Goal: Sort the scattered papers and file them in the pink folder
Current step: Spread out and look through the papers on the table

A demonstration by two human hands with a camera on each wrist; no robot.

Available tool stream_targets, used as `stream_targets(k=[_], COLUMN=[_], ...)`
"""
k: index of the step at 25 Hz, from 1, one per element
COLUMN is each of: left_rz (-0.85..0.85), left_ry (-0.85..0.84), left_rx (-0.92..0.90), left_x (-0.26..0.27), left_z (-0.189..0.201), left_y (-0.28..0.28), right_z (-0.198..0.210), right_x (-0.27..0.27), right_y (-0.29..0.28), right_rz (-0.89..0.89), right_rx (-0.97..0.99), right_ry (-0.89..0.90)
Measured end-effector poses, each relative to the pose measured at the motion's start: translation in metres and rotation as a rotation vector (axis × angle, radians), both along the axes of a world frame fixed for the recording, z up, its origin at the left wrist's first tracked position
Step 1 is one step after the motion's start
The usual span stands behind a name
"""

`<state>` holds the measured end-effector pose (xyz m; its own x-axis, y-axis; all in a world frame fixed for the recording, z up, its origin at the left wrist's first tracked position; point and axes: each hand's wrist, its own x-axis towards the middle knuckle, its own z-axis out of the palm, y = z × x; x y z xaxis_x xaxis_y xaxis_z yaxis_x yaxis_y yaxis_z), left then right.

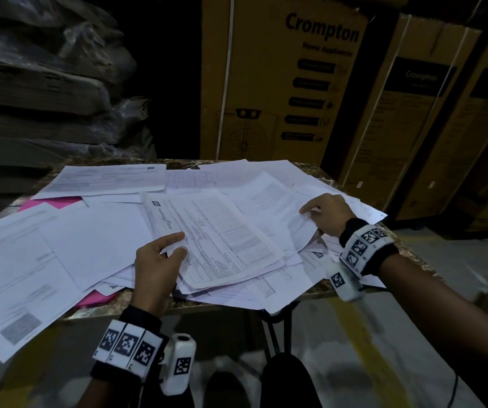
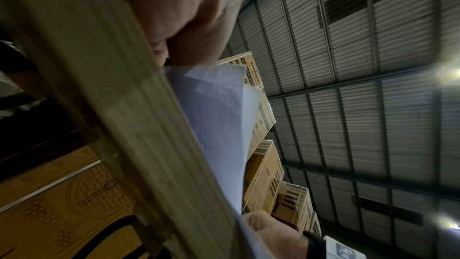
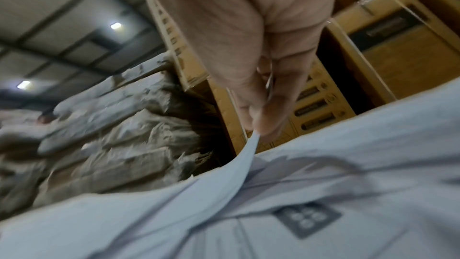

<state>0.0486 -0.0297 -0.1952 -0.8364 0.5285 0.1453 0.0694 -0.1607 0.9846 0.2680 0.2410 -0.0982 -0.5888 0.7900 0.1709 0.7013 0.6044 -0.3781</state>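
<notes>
Pinching printed sheet, left hand | right hand fingers pinching another sheet

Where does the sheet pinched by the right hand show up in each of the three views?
Head: the sheet lifts at right, by the right hand.
Left wrist: cannot tell; that hand shows at the bottom edge.
Right wrist: centre, curling up into the fingertips.
Shared landmark: the Crompton cartons.
</notes>
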Motion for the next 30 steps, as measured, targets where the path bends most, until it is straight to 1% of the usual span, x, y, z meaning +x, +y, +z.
stream_targets(k=[2, 3, 6, 8, 11, 13, 15, 18, 22, 26, 30], left_rz=[-0.013, -0.021, -0.041, -0.053, -0.061, -0.063, -0.073, -0.077, -0.068, -0.068, -0.066], left_ry=[0.003, 0.01, 0.014, 0.021, 0.023, 0.021, 0.038, 0.055, 0.042, 0.019, 0.025], left_rx=[0.0, -0.003, -0.003, 0.005, -0.002, -0.006, -0.002, 0.007, -0.009, -0.01, -0.023], left_x=[0.0, 0.0, 0.0, 0.002, 0.003, 0.003, 0.005, 0.005, 0.004, 0.005, 0.005], left_z=[0.0, 0.0, 0.003, 0.008, 0.006, 0.004, 0.006, 0.007, 0.008, 0.008, 0.007], left_y=[-0.001, -0.001, -0.001, -0.001, -0.001, -0.002, -0.002, -0.001, -0.002, -0.002, -0.002], right_z=[0.002, 0.001, 0.009, 0.022, 0.034, 0.039, 0.047, 0.058, 0.073, 0.078, 0.081], right_x=[-0.001, -0.001, 0.0, 0.006, 0.016, 0.023, 0.029, 0.034, 0.034, 0.028, 0.021], right_y=[-0.015, -0.019, -0.031, -0.041, -0.047, -0.051, -0.055, -0.06, -0.06, -0.058, -0.051], right_rz=[0.075, 0.097, 0.077, 0.075, 0.133, 0.113, 0.072, 0.051, 0.066, 0.026, 0.001], right_rx=[0.032, 0.063, 0.163, 0.265, 0.442, 0.497, 0.489, 0.461, 0.498, 0.391, 0.453], right_ry=[-0.101, -0.125, -0.1, -0.02, 0.152, 0.278, 0.395, 0.495, 0.582, 0.683, 0.717])
